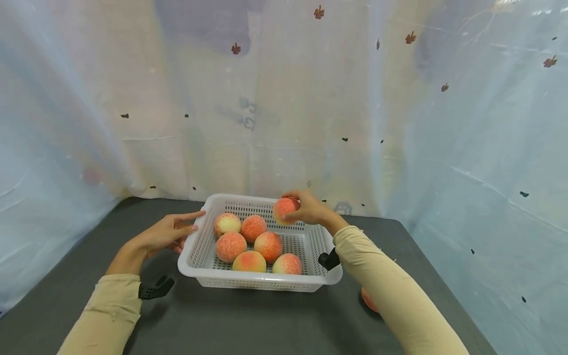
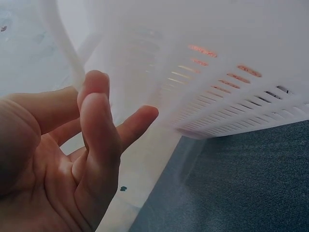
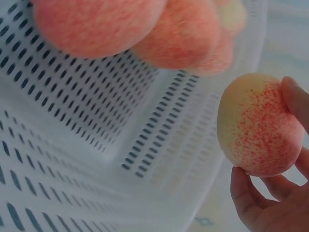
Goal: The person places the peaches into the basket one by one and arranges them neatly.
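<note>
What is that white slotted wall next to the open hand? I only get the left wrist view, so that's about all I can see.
Observer: It is the side of a white basket on a dark table. The head view shows six peaches lying inside it.
Operator: Is the other hand doing anything?
Observer: Yes. The right hand holds a seventh peach over the basket's far right corner.
Operator: Does my hand touch the basket?
Observer: The left hand is open, with its forefinger reaching to the basket's left rim; actual contact I cannot tell.
Operator: Any fruit outside?
Observer: One more peach on the table, half hidden by the right sleeve.
</note>
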`<control>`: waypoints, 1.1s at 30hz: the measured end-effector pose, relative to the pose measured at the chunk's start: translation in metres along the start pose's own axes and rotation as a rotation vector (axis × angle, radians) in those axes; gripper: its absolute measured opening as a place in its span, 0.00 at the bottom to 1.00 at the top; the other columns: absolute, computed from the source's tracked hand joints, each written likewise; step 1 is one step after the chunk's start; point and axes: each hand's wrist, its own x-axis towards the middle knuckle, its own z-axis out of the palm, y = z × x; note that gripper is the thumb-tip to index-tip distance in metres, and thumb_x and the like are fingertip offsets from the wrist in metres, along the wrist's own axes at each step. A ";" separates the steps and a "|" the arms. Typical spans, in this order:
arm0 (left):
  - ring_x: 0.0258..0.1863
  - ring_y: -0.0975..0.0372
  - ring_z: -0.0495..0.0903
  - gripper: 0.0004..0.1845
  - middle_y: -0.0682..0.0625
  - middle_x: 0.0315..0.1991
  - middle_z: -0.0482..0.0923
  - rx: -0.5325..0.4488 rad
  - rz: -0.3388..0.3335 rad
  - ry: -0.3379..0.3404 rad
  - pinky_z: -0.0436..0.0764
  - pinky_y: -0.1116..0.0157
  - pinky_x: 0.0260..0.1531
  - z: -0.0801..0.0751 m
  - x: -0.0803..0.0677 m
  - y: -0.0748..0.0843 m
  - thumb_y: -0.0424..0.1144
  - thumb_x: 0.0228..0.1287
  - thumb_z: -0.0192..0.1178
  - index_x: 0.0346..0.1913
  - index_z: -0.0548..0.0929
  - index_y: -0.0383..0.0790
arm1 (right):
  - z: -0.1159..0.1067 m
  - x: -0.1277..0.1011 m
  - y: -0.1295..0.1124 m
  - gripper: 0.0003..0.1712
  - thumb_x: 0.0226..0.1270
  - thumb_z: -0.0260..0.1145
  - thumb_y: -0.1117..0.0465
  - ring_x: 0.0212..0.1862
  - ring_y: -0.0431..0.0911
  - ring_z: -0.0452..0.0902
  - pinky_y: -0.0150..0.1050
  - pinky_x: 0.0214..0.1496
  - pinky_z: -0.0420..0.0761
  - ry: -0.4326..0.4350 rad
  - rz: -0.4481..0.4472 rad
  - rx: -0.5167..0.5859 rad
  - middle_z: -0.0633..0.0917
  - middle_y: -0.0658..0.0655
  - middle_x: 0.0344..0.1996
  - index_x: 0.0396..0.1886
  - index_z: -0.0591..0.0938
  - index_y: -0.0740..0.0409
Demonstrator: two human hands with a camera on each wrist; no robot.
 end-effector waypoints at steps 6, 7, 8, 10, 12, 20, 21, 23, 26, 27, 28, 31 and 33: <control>0.22 0.65 0.77 0.37 0.45 0.40 0.85 -0.011 0.002 -0.005 0.86 0.60 0.27 -0.001 -0.002 0.005 0.46 0.77 0.56 0.82 0.52 0.48 | 0.005 0.005 0.005 0.37 0.63 0.74 0.65 0.52 0.53 0.80 0.41 0.52 0.84 -0.029 0.022 -0.045 0.76 0.67 0.66 0.70 0.72 0.66; 0.22 0.65 0.77 0.37 0.45 0.40 0.85 -0.009 0.004 -0.002 0.86 0.60 0.27 -0.001 -0.003 0.006 0.46 0.77 0.56 0.82 0.52 0.48 | 0.005 0.005 0.005 0.37 0.63 0.74 0.65 0.52 0.53 0.80 0.42 0.53 0.84 -0.027 0.021 -0.048 0.75 0.68 0.66 0.70 0.72 0.67; 0.22 0.66 0.77 0.37 0.45 0.40 0.85 -0.005 0.004 0.001 0.87 0.60 0.27 -0.002 -0.003 0.007 0.47 0.77 0.56 0.82 0.52 0.48 | 0.005 0.005 0.005 0.37 0.63 0.74 0.65 0.53 0.53 0.79 0.42 0.54 0.83 -0.027 0.023 -0.052 0.75 0.67 0.67 0.70 0.72 0.66; 0.21 0.66 0.77 0.38 0.45 0.39 0.84 0.001 0.001 0.004 0.87 0.60 0.28 -0.001 -0.003 0.009 0.47 0.77 0.56 0.82 0.52 0.48 | 0.006 0.005 0.005 0.36 0.63 0.74 0.65 0.53 0.53 0.79 0.42 0.53 0.83 -0.040 0.034 -0.046 0.74 0.67 0.68 0.70 0.72 0.64; 0.21 0.66 0.77 0.38 0.45 0.39 0.84 0.008 -0.006 0.008 0.87 0.60 0.28 -0.001 -0.004 0.009 0.47 0.77 0.55 0.82 0.51 0.48 | 0.007 0.006 0.005 0.36 0.62 0.74 0.66 0.54 0.52 0.78 0.42 0.54 0.82 -0.061 0.044 -0.048 0.73 0.66 0.69 0.70 0.73 0.62; 0.21 0.67 0.77 0.37 0.45 0.40 0.84 -0.006 -0.003 0.006 0.86 0.62 0.27 0.003 -0.006 0.010 0.46 0.78 0.55 0.82 0.52 0.48 | 0.010 0.007 0.009 0.36 0.62 0.73 0.69 0.62 0.56 0.74 0.47 0.61 0.80 -0.110 0.051 -0.064 0.71 0.67 0.72 0.71 0.74 0.62; 0.21 0.67 0.77 0.37 0.44 0.40 0.84 -0.008 -0.001 0.007 0.86 0.62 0.27 0.003 -0.006 0.010 0.46 0.78 0.55 0.82 0.52 0.48 | 0.010 0.007 0.009 0.36 0.62 0.73 0.69 0.62 0.56 0.74 0.47 0.62 0.80 -0.114 0.052 -0.067 0.70 0.67 0.72 0.71 0.73 0.63; 0.21 0.67 0.77 0.37 0.44 0.42 0.84 -0.009 0.000 0.009 0.86 0.62 0.27 0.004 -0.006 0.009 0.46 0.78 0.55 0.82 0.52 0.48 | 0.011 0.007 0.009 0.37 0.62 0.72 0.70 0.64 0.57 0.72 0.49 0.65 0.78 -0.124 0.054 -0.070 0.70 0.67 0.72 0.71 0.73 0.63; 0.21 0.67 0.77 0.37 0.44 0.44 0.85 -0.012 -0.004 0.009 0.87 0.60 0.28 0.005 -0.007 0.008 0.46 0.78 0.55 0.82 0.52 0.48 | 0.014 0.007 0.010 0.38 0.61 0.73 0.70 0.65 0.56 0.72 0.50 0.66 0.77 -0.137 0.065 -0.067 0.70 0.67 0.72 0.72 0.72 0.63; 0.21 0.67 0.77 0.37 0.44 0.43 0.85 -0.013 -0.008 0.007 0.87 0.60 0.28 0.005 -0.007 0.008 0.46 0.78 0.55 0.82 0.52 0.48 | 0.015 0.007 0.011 0.38 0.61 0.73 0.70 0.64 0.56 0.73 0.49 0.66 0.77 -0.141 0.070 -0.063 0.69 0.67 0.72 0.72 0.72 0.63; 0.21 0.67 0.77 0.37 0.44 0.43 0.85 -0.014 -0.011 0.004 0.87 0.60 0.28 0.005 -0.008 0.008 0.46 0.78 0.55 0.82 0.52 0.48 | 0.015 0.007 0.011 0.38 0.61 0.73 0.70 0.64 0.56 0.72 0.49 0.66 0.77 -0.144 0.074 -0.061 0.69 0.67 0.72 0.72 0.72 0.63; 0.21 0.67 0.77 0.37 0.45 0.41 0.84 -0.013 -0.007 -0.002 0.87 0.61 0.28 0.004 -0.009 0.009 0.47 0.78 0.55 0.82 0.53 0.49 | 0.016 0.006 0.012 0.38 0.61 0.73 0.69 0.67 0.58 0.71 0.51 0.69 0.76 -0.139 0.094 -0.059 0.69 0.67 0.73 0.72 0.72 0.63; 0.21 0.67 0.77 0.37 0.45 0.41 0.84 -0.018 -0.001 -0.005 0.86 0.61 0.27 0.004 -0.009 0.010 0.47 0.78 0.55 0.82 0.52 0.49 | 0.014 0.006 0.012 0.38 0.61 0.73 0.69 0.68 0.58 0.71 0.52 0.69 0.75 -0.134 0.104 -0.068 0.70 0.67 0.72 0.72 0.72 0.63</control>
